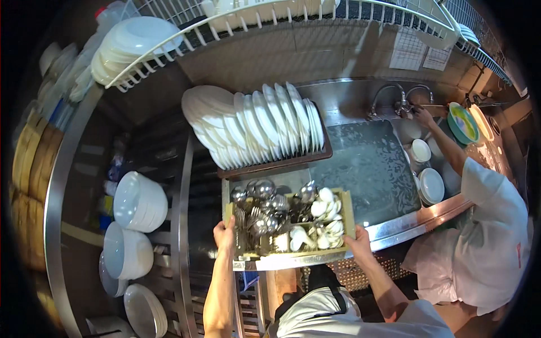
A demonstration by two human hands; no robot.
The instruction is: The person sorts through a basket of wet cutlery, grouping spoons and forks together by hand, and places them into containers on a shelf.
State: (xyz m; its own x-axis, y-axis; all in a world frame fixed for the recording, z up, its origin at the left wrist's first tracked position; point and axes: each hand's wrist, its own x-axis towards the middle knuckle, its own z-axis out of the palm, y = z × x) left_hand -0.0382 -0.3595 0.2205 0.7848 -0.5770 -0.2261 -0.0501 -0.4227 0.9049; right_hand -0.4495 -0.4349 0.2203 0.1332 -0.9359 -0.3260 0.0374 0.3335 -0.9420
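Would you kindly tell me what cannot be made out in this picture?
In the head view:
Floor of the tray: hidden beneath heaped cutlery.
How far the left hand and right hand reach beneath: hidden by the tray.
Bottom of the sink: veiled by murky water.
Posted sheets: writing too small to read.
White wire rack: cut off by the upper edge.

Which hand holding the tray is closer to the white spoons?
Right. The right hand grips the right end of the tray, beside the white spoons; the left hand holds the opposite end, by the metal cutlery.
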